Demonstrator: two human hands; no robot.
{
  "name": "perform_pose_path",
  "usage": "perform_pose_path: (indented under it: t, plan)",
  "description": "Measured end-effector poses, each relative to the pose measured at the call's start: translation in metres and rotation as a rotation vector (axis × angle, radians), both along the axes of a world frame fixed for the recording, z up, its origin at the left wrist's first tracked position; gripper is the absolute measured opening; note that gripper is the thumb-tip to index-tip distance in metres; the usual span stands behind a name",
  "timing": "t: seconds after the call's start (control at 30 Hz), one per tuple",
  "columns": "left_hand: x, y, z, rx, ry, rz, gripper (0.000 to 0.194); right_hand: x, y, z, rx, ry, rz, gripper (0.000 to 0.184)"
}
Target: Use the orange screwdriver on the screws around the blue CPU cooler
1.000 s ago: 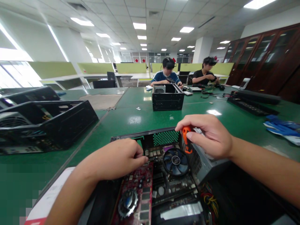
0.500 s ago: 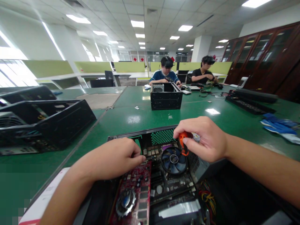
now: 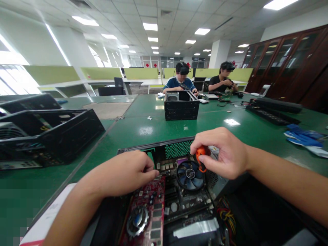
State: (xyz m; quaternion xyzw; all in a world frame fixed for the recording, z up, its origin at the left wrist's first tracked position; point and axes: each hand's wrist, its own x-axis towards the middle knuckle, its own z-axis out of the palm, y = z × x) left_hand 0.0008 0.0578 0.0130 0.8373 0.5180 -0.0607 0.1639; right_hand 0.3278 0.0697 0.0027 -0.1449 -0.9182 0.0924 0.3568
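Observation:
An open computer case (image 3: pixel 153 147) lies in front of me on the green table (image 3: pixel 143 130). Inside are a red graphics card (image 3: pixel 147 212) and a blue-bladed cooler fan (image 3: pixel 190 175). My right hand (image 3: pixel 222 153) is closed round the orange handle of a screwdriver (image 3: pixel 202 155), held upright just above the fan's right edge. My left hand (image 3: pixel 123 172) is closed, its fingertips pinched at the top edge of the red card near the case's rear wall. What those fingers hold is hidden.
Black open computer cases (image 3: pixel 48 133) lie at the left. Another black case (image 3: pixel 181 106) stands mid-table. Two people sit at the far end. Blue gloves (image 3: pixel 303 138) and black panels (image 3: pixel 271 114) lie at the right. A white sheet (image 3: pixel 48 212) sits at the near left.
My right hand has turned the orange handle a little and dipped slightly towards the fan. The left hand has stayed at the card's top edge.

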Motion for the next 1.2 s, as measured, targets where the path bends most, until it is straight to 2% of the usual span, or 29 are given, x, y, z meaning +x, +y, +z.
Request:
perform_pose_path:
  t: [0.17,0.33,0.5,0.6,0.7,0.87,1.2]
  plan:
    - [0.002,-0.002,0.002,-0.004,0.054,0.009,0.048,0.002,0.001,-0.001,-0.089,0.005,-0.013,0.008]
    - [0.001,-0.002,0.003,-0.003,0.007,-0.002,0.047,0.004,0.005,-0.002,-0.192,-0.002,0.01,0.004]
    - [0.001,-0.003,0.003,0.011,0.027,0.002,0.047,0.004,0.007,-0.003,-0.309,-0.066,0.08,0.021]
    - [0.002,-0.003,0.003,0.013,0.013,0.0,0.046,0.004,0.005,-0.002,-0.355,-0.055,0.09,0.016]
    - [0.003,-0.003,0.004,-0.007,0.009,0.009,0.046,0.004,0.005,0.0,-0.334,0.034,0.102,0.012]
    - [0.006,-0.004,0.006,-0.023,0.052,0.024,0.046,0.006,0.005,0.002,-0.178,0.177,0.098,0.017]
    - [0.001,-0.001,0.001,-0.011,0.015,0.013,0.047,0.002,-0.003,0.006,-0.137,0.087,0.081,0.019]
